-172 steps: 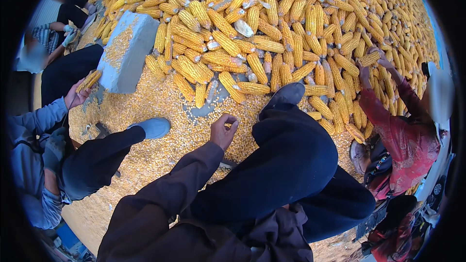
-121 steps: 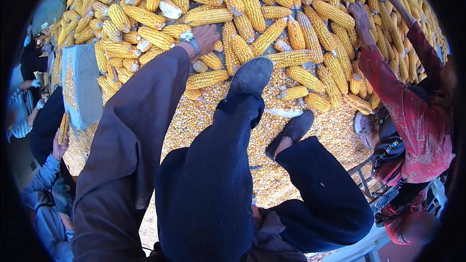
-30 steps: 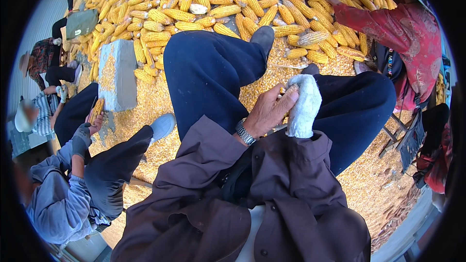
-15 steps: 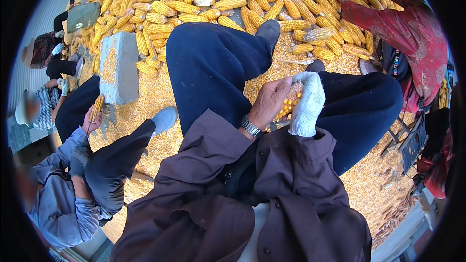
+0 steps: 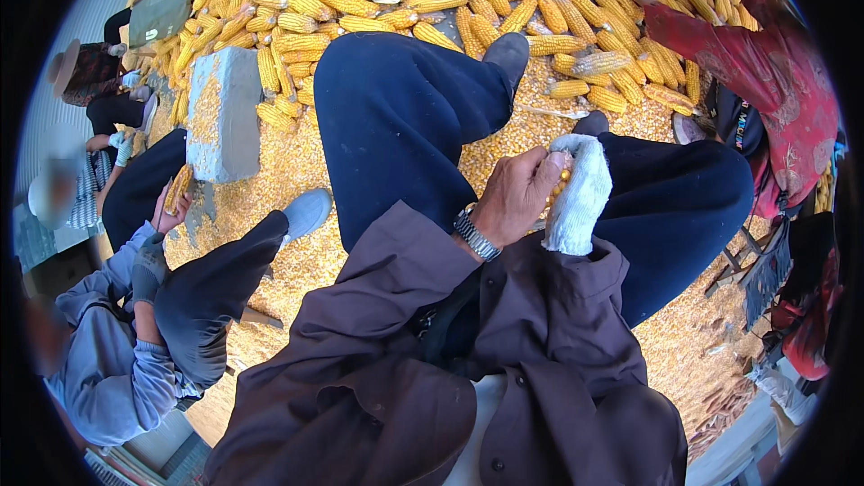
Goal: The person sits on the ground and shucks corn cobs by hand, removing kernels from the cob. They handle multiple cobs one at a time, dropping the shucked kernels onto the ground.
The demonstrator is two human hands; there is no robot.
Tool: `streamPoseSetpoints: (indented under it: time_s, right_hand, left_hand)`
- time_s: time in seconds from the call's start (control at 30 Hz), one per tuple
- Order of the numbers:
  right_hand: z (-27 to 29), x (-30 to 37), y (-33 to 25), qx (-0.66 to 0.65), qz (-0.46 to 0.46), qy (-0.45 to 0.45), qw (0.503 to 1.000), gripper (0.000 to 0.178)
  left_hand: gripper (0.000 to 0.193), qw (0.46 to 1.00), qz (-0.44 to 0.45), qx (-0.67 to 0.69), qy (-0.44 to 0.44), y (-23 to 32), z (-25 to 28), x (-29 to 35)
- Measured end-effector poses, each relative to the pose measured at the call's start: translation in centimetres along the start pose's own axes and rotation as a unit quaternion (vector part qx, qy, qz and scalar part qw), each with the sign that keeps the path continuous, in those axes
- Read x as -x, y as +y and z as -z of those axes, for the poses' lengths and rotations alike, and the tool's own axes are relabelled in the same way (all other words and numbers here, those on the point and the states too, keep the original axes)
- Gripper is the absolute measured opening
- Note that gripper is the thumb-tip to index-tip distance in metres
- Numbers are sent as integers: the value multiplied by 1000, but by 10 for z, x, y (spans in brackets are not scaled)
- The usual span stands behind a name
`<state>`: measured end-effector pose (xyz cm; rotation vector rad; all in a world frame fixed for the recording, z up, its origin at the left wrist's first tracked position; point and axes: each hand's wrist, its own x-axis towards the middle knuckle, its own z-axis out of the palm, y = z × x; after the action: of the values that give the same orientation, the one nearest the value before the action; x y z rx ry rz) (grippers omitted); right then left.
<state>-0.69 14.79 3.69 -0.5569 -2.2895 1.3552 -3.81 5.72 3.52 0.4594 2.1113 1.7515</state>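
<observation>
A partly stripped corn cob (image 5: 564, 177) is held between my two hands above my lap, with only a little of its yellow surface showing. My bare left hand (image 5: 511, 196), a metal-band watch at its wrist, presses its thumb and curled fingers against the cob. Wrapped round the far side of it is my right hand (image 5: 580, 193), in a white knitted glove that hides most of the cob. Loose kernels (image 5: 486, 151) cover the ground between my legs.
A big heap of corn cobs (image 5: 432, 0) lies ahead. To the left stands a pale block (image 5: 236, 117) with kernels on it. A person in blue-grey (image 5: 126, 378) sits close at left, holding a cob (image 5: 178, 189). A red sleeve (image 5: 720, 54) reaches over the heap at right.
My left hand has slid up and over the cob, its thumb now against the glove. The bare cob end and kernel rows seen before are mostly covered.
</observation>
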Motion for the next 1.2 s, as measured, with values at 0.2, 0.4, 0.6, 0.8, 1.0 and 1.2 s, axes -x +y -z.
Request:
streamPoseSetpoints:
  time_s: [0.2,0.4,0.6,0.8,1.0,1.2]
  right_hand:
    - [-4,-1,9,-79,-50,25,995,25]
    - [-6,-6,29,-360,-250,72,896,31]
    - [-9,-8,22,-298,-156,36,941,33]
    - [-3,-5,7,-185,-103,-31,977,27]
    - [-2,-2,5,-233,-143,6,962,21]
    - [1,3,2,-303,-198,-29,932,20]
  left_hand:
    - [51,995,71,69,-25,-11,4,-3]
    - [35,898,263,327,-134,-17,22,7]
    - [25,904,242,340,-96,-16,30,7]
    - [28,926,178,325,-72,-17,33,8]
    - [35,942,43,334,-16,-18,34,8]
    - [39,939,23,339,52,-24,30,6]
